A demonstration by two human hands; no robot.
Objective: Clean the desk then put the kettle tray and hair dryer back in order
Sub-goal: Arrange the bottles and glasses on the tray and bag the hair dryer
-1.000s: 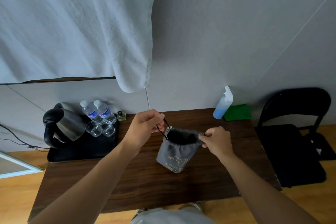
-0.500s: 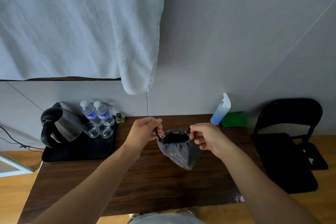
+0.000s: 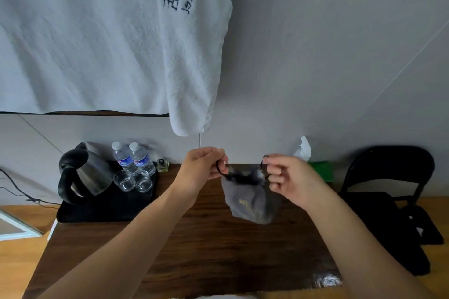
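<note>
Black strings point(image 3: 220, 169) are pinched by the left hand point(image 3: 201, 167) and the right hand point(image 3: 286, 177) and held apart, likely so the grey bag point(image 3: 250, 201) is pulled shut. The bag is hung just over the desk point(image 3: 206, 238). The kettle point(image 3: 85, 172) is kept on the tray point(image 3: 102, 211) at the left.

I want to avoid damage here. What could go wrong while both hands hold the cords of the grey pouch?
The grey drawstring pouch hangs only from thin black cords pinched by the left hand and right hand; a slip could drop it onto the desk. A wide right-hand pull might knock the spray bottle behind it.
</note>
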